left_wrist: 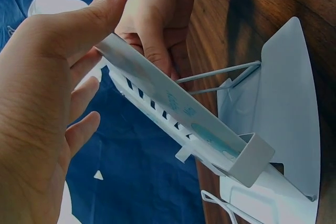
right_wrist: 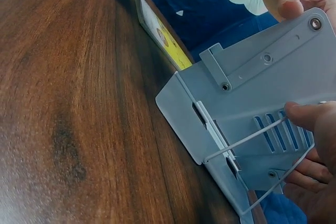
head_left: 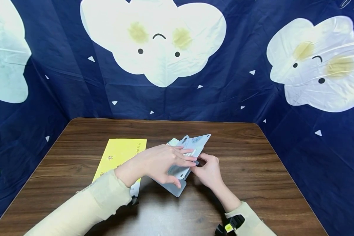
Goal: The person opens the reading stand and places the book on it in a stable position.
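A light blue metal book stand (head_left: 194,142) stands on the table, its slotted panel tilted up from a flat base (left_wrist: 289,93). Across the front of that panel lies my left hand (head_left: 165,162), fingers fairly straight and thumb spread toward the lower corner. Behind the panel, my right hand (head_left: 207,170) pinches the stand's thin wire leg (right_wrist: 247,139) between thumb and fingers. The leg's ends meet the base, as the right wrist view shows. Slots (right_wrist: 281,132) in the panel's back sit close to the right fingers. A small ledge (left_wrist: 252,161) sticks out from the panel's edge.
A yellow book (head_left: 121,150) lies to the left of the stand, partly under the left forearm. The brown wooden table (head_left: 239,147) ends at a dark blue curtain (head_left: 165,101) printed with white clouds.
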{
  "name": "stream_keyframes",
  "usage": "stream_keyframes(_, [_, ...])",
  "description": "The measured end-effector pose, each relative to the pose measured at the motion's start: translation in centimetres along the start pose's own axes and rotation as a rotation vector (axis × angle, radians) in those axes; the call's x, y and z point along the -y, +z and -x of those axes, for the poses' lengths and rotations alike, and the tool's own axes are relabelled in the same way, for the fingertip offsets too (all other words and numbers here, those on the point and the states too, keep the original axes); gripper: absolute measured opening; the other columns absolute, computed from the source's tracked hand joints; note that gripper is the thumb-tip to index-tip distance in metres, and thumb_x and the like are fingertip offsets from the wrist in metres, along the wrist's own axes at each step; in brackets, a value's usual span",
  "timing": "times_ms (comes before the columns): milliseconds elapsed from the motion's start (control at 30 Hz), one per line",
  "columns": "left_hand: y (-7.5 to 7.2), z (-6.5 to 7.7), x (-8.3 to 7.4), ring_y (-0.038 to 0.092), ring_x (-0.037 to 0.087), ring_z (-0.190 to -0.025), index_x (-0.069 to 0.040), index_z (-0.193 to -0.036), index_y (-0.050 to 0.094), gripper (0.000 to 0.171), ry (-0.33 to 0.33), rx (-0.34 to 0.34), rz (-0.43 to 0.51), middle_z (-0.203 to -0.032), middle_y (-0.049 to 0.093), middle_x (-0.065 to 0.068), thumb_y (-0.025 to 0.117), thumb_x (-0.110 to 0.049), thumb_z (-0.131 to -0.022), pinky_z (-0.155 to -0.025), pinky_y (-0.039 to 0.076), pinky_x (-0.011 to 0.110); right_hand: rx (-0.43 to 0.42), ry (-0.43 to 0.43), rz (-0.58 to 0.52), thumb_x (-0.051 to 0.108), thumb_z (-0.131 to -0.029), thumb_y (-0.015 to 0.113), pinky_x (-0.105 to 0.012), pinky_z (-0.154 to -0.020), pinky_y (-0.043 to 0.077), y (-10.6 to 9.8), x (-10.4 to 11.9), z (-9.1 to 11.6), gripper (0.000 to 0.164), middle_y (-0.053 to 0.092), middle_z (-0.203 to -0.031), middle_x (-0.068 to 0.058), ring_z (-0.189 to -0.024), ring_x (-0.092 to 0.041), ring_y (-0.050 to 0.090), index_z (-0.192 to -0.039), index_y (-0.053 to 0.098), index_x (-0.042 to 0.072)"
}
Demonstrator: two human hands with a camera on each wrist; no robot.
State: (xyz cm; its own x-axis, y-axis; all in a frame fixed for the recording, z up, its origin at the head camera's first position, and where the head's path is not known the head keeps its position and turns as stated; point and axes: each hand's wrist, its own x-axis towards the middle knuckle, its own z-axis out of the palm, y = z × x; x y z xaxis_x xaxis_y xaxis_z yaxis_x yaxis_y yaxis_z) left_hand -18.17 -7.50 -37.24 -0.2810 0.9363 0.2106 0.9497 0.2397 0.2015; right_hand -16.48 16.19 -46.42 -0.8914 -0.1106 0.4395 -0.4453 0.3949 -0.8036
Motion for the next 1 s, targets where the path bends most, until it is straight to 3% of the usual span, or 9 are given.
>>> stream_keyframes(367, [0.16, -0.07, 0.08, 0.038, 0.019, -0.153, -0.016, -0.147, 0.065, 0.075, 0.006, 0.004, 0.018, -0.156, 0.053, -0.009, 0.086, -0.052, -0.085, -0.125, 0.029, 0.041, 0.005, -0.014, -0.015, 0.0, -0.076, 0.087, -0.056, -0.079, 0.063, -0.1, -0.21, 0.1, 0.027, 0.08, -0.095, -0.003, -0.092, -0.027, 0.076, -0.102, 0.084, 0.008])
stream_keyframes(1000, [0.19, 0.4, 0.32, 0.043, 0.015, -0.149, -0.019, -0.153, 0.059, 0.081, -0.044, -0.014, 0.058, -0.155, 0.054, -0.007, 0.082, -0.06, -0.087, -0.119, 0.041, 0.043, 0.01, -0.002, -0.012, 0.002, -0.078, 0.086, -0.06, -0.079, 0.062, -0.16, -0.11, 0.04, 0.025, 0.08, -0.095, 0.0, -0.091, -0.027, 0.076, -0.102, 0.084, 0.008])
